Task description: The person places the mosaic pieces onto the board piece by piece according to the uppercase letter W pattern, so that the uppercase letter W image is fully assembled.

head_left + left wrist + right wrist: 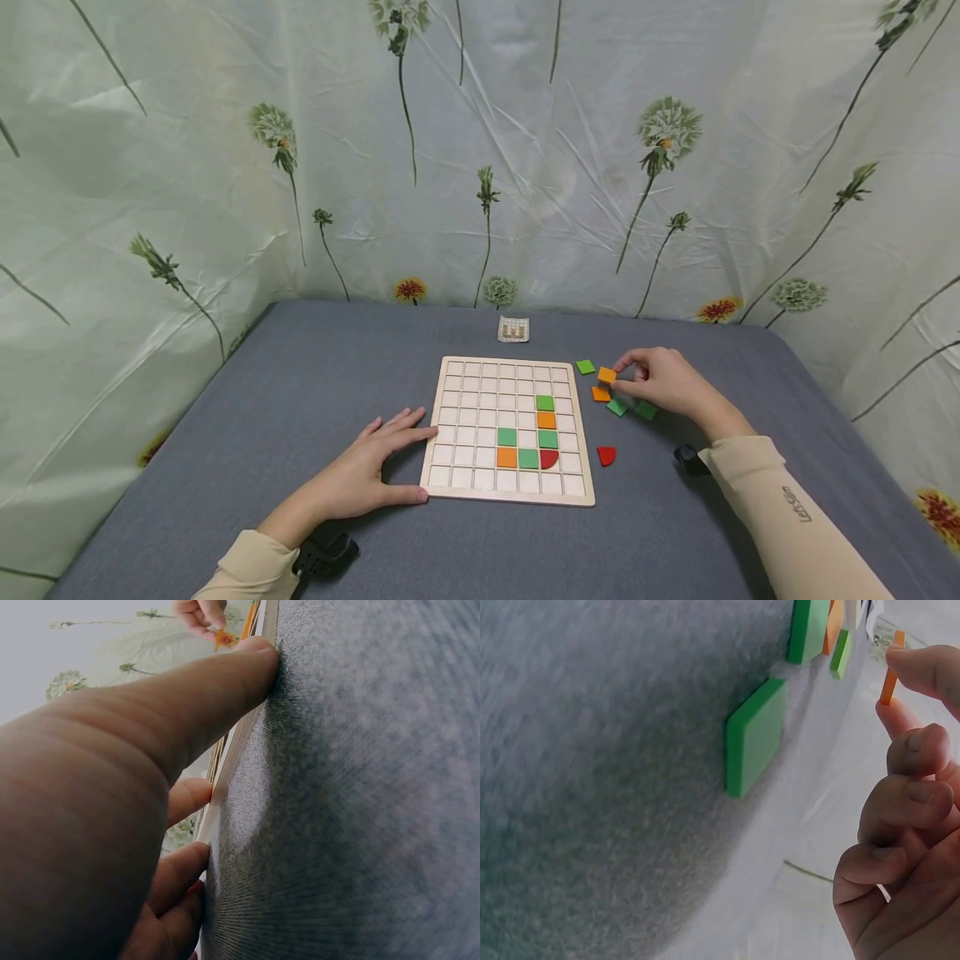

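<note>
Between thumb and index finger, my right hand [660, 385] pinches an orange square tile [607, 374], held above the table to the right of the board. In the right wrist view this orange tile [892, 669] appears edge-on, and a green tile [757, 735] lies below the hand. My left hand [362, 472] rests by the lower left edge of a pale wooden grid board [468, 418], its extended thumb and fingertips touching the rim. On the board sit several green and orange square tiles and a red quarter-circle tile [549, 459].
Right of the board lie a light green tile [585, 367], another orange tile [600, 394], green tiles [617, 407] near the right hand and a red quarter-circle [606, 456]. A small pattern card [513, 329] lies behind the board. A floral curtain [555, 167] hangs behind the grey table.
</note>
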A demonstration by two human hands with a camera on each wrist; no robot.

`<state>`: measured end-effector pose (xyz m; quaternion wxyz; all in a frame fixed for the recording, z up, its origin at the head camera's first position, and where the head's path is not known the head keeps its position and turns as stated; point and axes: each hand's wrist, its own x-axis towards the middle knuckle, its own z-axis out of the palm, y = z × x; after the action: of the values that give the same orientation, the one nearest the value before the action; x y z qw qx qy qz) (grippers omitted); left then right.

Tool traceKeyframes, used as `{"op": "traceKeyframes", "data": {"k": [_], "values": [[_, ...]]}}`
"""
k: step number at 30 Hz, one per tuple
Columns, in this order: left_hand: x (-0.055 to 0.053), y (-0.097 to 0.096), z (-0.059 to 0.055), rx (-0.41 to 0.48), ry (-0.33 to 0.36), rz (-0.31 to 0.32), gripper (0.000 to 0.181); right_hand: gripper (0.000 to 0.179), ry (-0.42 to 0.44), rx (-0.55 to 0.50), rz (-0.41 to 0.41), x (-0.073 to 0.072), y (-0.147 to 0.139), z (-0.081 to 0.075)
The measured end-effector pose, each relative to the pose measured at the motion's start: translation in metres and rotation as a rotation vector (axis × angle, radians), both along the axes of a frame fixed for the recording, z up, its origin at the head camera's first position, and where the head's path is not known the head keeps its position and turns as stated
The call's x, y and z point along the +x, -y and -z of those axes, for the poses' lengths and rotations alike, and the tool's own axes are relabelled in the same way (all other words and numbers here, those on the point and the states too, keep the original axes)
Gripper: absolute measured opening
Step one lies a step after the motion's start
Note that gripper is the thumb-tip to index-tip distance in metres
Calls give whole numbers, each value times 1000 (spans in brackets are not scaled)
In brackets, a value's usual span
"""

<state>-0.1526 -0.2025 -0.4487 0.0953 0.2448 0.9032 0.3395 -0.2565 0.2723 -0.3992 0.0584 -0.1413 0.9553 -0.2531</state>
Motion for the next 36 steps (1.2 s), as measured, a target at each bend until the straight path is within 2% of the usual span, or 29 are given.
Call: {"op": "traceKeyframes", "data": {"k": [19,36], "values": [[0,0,-1,1,3,-5,84,25,-15,-23,-21,9,22,-6],[1,-1,-2,-2,-7,-5,84,23,-50,-50,-120,20,66,-8]]}}
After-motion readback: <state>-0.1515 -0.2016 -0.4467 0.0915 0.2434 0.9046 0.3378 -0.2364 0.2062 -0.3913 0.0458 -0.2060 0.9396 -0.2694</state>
